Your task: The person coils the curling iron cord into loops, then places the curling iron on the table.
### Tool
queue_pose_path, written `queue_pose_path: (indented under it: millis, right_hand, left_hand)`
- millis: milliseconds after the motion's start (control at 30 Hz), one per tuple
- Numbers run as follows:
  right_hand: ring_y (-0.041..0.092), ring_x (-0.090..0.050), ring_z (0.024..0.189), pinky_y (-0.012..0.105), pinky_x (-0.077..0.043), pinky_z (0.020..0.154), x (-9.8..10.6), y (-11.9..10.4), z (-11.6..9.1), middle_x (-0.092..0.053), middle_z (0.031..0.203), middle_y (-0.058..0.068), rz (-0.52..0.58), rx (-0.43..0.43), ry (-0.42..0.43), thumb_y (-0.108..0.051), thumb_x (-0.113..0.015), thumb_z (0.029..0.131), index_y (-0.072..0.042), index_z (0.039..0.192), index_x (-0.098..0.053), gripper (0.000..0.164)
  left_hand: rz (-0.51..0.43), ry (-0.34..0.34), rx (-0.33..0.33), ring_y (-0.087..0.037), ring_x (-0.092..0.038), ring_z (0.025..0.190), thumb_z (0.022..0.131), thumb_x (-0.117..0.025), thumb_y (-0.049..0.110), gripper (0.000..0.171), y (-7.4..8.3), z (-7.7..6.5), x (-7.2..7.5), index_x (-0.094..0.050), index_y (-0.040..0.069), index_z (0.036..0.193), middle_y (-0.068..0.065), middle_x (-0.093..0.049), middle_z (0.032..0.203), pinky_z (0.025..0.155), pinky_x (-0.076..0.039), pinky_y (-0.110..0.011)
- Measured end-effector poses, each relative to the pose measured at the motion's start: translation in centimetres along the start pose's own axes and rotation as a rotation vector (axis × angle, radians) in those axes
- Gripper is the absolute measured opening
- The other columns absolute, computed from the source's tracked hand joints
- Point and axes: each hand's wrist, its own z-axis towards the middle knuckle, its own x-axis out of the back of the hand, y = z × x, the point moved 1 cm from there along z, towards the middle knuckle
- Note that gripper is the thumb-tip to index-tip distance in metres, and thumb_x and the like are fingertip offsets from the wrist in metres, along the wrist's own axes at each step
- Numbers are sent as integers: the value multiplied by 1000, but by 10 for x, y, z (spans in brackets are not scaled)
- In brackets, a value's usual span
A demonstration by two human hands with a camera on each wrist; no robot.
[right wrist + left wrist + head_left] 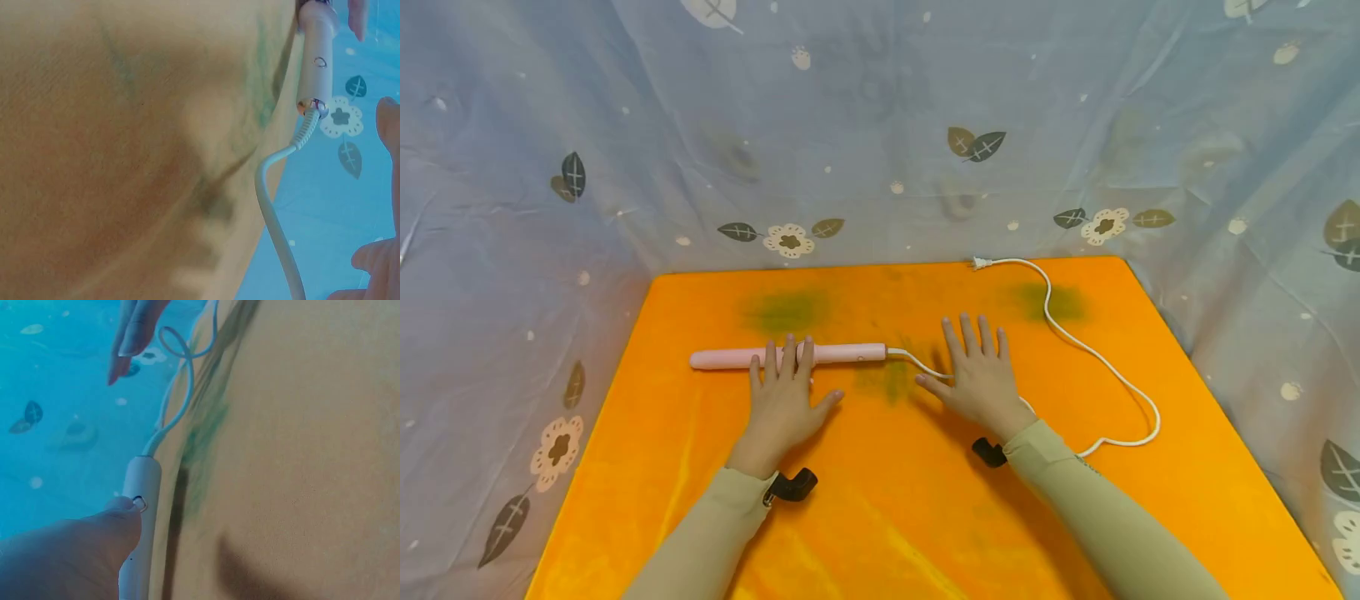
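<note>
A pink hair curling iron point(850, 353) lies crosswise on the orange table, its barrel end to the left. My left hand point(781, 410) is spread with straight fingers over its middle; whether the fingertips touch it is unclear. In the left wrist view the thumb point(103, 540) appears beside the handle point(142, 478), in front of its small round button. To the right, my right hand point(981, 385) hovers with fingers spread above the white cord point(1101, 357), holding nothing. The right wrist view shows the handle's cord end point(315, 72) and parts of fingers at the right edge.
The orange table point(865, 508) has dark greenish stains. The cord curves along its right side to a white plug point(981, 262) near the back edge. Pale patterned curtains point(880, 125) stand behind and on both sides. A black wrist mount point(793, 485) sits at my left cuff.
</note>
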Motion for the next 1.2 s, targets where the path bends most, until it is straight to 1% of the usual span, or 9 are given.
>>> queue_pose_path:
  millis: [133, 267, 400, 500, 600, 733, 867, 1033, 1200]
  right_hand:
    - [38, 2, 146, 59, -2, 112, -1, 0, -2, -6, 160, 17, -1, 23, 2, -83, -31, 84, -15, 157, -9, 102]
    - [38, -7, 145, 56, -10, 113, -6, 2, -1, -14, 158, 20, 78, 113, -24, -76, -41, 86, -11, 156, -13, 99]
    - [37, -21, 142, 59, -19, 110, -15, 8, 5, -28, 154, 19, 223, 181, -50, -63, -56, 88, -10, 155, -21, 92]
    - [37, -37, 133, 60, -25, 107, -23, 15, 9, -46, 142, 16, 300, 193, -12, -51, -67, 88, -9, 150, -36, 81]
    - [33, -50, 115, 58, -30, 102, -29, 20, 13, -59, 123, 11, 352, 187, 22, -40, -72, 87, -9, 137, -53, 61]
    - [27, -56, 94, 58, -31, 99, -32, 20, 15, -63, 100, 4, 356, 157, 20, -29, -71, 90, -11, 111, -68, 29]
    - [23, -60, 86, 59, -31, 97, -35, 21, 18, -64, 90, 0, 349, 121, 18, -22, -70, 91, -14, 96, -69, 9]
    - [15, -57, 73, 39, -44, 75, -43, 28, 19, -62, 82, -5, 453, 35, -34, -22, -69, 92, -17, 89, -66, 7]
    - [14, -56, 72, 39, -44, 74, -47, 29, 19, -61, 82, -6, 501, -11, -60, -23, -67, 93, -17, 90, -65, 7]
  left_hand:
    - [8, -11, 6, -41, 11, 144, 88, -45, 72, 98, 1, -2, -3, -9, 13, 157, -19, -6, 160, 109, 10, -60]
    - [11, -17, -15, -40, 11, 144, 87, -47, 71, 99, 1, -1, -5, -8, 14, 157, -19, -5, 160, 110, 10, -58]
    - [-30, 36, -148, -40, 0, 145, 85, -52, 71, 102, 1, 8, -7, -7, 15, 157, -18, -9, 159, 114, 4, -53]
    - [-83, 93, -266, -40, -11, 144, 83, -60, 68, 103, 0, 20, -8, -11, 16, 157, -17, -17, 158, 115, -6, -52]
    - [-136, 101, -313, -37, -20, 142, 82, -64, 64, 98, -3, 31, -9, -21, 15, 156, -14, -27, 155, 114, -11, -51]
    - [-195, 43, -291, -31, -35, 135, 87, -64, 57, 81, -9, 39, -9, -37, 15, 151, -8, -43, 147, 113, -16, -50]
    - [-210, 19, -260, -28, -43, 124, 91, -63, 46, 59, -12, 46, -11, -53, 18, 141, -4, -57, 132, 109, -23, -51]
    - [-213, 37, -236, -27, -46, 117, 92, -65, 39, 42, -12, 51, -18, -64, 21, 131, -2, -63, 121, 99, -28, -51]
    - [-215, 40, -224, -26, -46, 114, 90, -67, 40, 41, -13, 51, -21, -66, 23, 127, -1, -64, 119, 93, -28, -47]
